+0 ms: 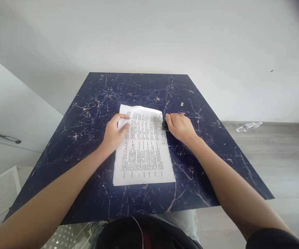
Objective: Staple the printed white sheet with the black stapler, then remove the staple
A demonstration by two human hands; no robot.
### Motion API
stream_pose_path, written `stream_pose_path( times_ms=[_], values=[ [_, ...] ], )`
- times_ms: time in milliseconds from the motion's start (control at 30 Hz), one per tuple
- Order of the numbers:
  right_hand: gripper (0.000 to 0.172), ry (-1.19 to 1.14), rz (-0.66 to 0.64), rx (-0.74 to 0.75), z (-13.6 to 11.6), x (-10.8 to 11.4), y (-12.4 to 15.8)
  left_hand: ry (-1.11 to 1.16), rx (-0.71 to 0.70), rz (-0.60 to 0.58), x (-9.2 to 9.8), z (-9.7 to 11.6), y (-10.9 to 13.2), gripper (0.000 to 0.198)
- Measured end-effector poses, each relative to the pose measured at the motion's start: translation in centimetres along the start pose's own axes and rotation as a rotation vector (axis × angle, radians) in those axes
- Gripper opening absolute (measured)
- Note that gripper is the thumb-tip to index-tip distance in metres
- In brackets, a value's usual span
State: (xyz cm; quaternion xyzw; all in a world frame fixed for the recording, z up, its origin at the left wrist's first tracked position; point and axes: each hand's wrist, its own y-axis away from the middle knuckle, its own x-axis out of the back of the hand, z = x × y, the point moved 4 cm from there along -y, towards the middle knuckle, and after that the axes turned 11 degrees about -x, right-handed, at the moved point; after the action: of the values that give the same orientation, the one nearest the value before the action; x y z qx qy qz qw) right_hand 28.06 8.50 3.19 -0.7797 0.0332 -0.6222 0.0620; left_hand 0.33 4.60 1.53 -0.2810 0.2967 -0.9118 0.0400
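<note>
A printed paper sheet (144,148) lies in the middle of the dark blue marbled table (92,103). My left hand (114,133) rests on the sheet's left edge, fingers curled, thumb and fingertips pinching the paper. My right hand (179,126) is closed over a small black object (164,125), perhaps a binder clip or stapler, at the sheet's upper right edge. Most of that object is hidden under my fingers.
A tiny pale scrap (182,103) lies on the table beyond my right hand. A clear plastic bottle (248,126) lies on the grey floor at the right. A white cabinet with a dark handle (6,137) stands at the left. A white wall rises behind the table.
</note>
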Motion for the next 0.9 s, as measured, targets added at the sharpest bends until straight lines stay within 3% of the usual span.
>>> stream_pose_path(
  times_ms=[467,767,900],
  values=[
    [0.055,0.076,0.013,0.043,-0.3,-0.3,0.0,0.019,0.002,-0.008,-0.1,0.0,0.0,0.020],
    [0.058,0.223,0.063,0.185,-1.6,-0.5,0.9,-0.011,0.000,-0.009,-0.1,0.4,-0.1,0.022],
    [0.058,0.241,0.070,0.173,-2.2,-0.8,1.4,-0.022,0.008,-0.023,-0.1,0.4,-0.1,0.022]
  ],
)
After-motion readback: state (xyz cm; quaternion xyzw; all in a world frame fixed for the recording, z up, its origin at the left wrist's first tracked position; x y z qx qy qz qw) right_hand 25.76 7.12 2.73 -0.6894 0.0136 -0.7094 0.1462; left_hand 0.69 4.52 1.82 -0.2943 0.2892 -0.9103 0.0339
